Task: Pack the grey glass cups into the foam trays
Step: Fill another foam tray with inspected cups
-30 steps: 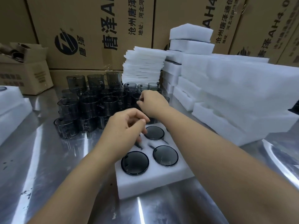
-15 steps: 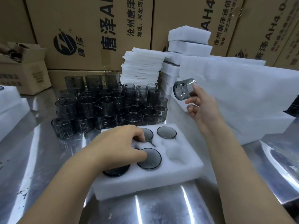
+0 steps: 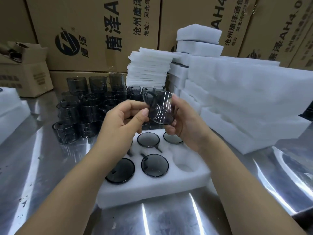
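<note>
A white foam tray (image 3: pixel 152 189) lies on the steel table in front of me, with several grey glass cups seated in its holes, one of them at the front middle (image 3: pixel 154 165). One hole at the front right (image 3: pixel 185 164) holds nothing. Above the tray, both hands hold one grey glass cup (image 3: pixel 160 109) tilted on its side. My right hand (image 3: pixel 184 124) grips its body from the right. My left hand (image 3: pixel 125 119) pinches its handle side with thumb and fingers. A group of several loose grey cups (image 3: pixel 84 109) stands behind the tray.
Stacks of white foam trays (image 3: pixel 245 99) and foam sheets (image 3: pixel 150 68) fill the right and back. Printed cardboard cartons (image 3: pixel 94 31) form a wall behind. A small open carton (image 3: pixel 23 70) sits at the left, and white foam (image 3: pixel 10 114) lies at the left edge.
My right hand has brought the cup from the right to the middle above the tray. My left hand has lifted off the tray and taken hold of the cup too.
</note>
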